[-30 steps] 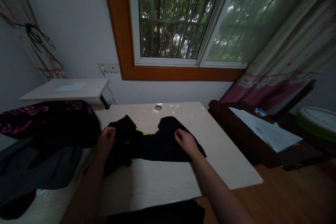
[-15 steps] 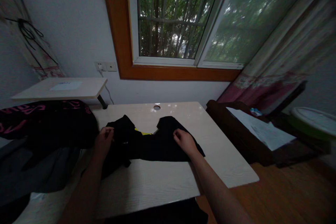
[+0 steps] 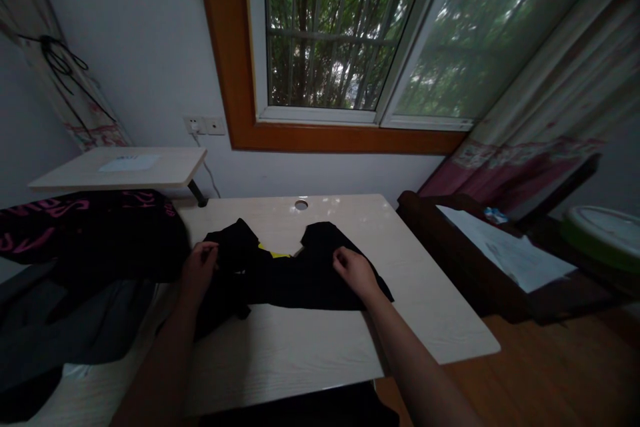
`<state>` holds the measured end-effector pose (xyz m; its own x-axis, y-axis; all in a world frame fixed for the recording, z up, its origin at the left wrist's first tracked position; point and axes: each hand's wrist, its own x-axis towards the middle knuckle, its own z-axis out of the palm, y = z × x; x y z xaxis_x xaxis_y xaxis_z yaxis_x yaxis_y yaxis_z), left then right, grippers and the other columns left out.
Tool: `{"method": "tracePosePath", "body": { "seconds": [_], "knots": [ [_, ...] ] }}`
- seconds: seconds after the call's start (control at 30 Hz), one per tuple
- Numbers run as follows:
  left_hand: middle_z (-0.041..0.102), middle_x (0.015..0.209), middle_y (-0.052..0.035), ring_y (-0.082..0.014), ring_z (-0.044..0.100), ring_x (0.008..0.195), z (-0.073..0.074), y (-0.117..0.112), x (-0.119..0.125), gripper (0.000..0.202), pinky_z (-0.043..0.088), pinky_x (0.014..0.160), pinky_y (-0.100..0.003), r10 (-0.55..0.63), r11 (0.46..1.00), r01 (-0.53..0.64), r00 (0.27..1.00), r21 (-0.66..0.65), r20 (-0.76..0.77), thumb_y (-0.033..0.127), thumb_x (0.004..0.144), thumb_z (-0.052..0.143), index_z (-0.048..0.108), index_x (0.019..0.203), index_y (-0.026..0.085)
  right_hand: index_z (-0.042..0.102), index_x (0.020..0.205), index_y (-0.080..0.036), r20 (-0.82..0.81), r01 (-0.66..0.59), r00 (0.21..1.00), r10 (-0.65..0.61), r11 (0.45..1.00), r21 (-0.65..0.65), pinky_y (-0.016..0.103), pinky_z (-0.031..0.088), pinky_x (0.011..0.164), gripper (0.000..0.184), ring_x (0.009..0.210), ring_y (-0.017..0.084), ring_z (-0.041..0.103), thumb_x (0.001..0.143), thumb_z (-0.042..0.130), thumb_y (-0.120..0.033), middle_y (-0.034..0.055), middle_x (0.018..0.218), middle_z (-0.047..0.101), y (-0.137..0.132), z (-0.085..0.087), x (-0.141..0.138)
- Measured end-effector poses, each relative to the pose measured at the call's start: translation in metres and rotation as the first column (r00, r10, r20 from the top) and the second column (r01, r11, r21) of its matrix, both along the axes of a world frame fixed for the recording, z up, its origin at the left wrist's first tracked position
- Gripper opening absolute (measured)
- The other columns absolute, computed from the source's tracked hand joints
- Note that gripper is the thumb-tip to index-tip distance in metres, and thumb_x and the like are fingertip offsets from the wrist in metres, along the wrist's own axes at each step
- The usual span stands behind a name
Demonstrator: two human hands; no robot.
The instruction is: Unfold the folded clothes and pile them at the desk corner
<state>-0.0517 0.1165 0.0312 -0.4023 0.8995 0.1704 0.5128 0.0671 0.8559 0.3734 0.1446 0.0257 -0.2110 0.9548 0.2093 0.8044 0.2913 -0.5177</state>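
A black garment [image 3: 300, 283] lies spread on the pale desk, with a small strip of yellow [image 3: 274, 253] showing at its upper edge. It is too dark to tell which kind of garment it is. My left hand [image 3: 201, 270] is at its left part, thumb and fingers pinched together on the dark cloth. On the right part rests my right hand [image 3: 354, 269], its fingers curled and closed on the fabric. The cloth between the fingertips is hardly visible in either hand.
Dark clothes with pink lettering [image 3: 100, 227] and a grey garment [image 3: 100, 320] are heaped at the left. Behind them stands a small raised shelf [image 3: 175, 170]. The desk [image 3: 430, 307] has a round cable hole near the wall. A brown seat [image 3: 440, 247] with white sheets is at the right.
The camera view has shifted slightly, so the scene sits a little further right. Both hands keep their places on the black garment.
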Motion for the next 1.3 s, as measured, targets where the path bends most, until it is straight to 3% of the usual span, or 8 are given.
{"method": "tracePosePath", "body": {
  "seconds": [1.3],
  "knots": [
    [0.057, 0.062, 0.0040, -0.0171, 0.060, 0.060, -0.0042, -0.0052, 0.0009, 0.031, 0.043, 0.061, -0.027, -0.042, 0.999, 0.042, 0.999, 0.010, 0.012, 0.048, 0.083, 0.055, 0.065, 0.099, 0.024, 0.064, 0.091, -0.022, -0.002, -0.005, 1.000, 0.005, 1.000, 0.017, 0.027, 0.041, 0.068, 0.013, 0.073, 0.018, 0.062, 0.089, 0.053, -0.028, 0.0014, 0.080, 0.067, -0.0019, -0.0008, -0.0010]
  ]
}}
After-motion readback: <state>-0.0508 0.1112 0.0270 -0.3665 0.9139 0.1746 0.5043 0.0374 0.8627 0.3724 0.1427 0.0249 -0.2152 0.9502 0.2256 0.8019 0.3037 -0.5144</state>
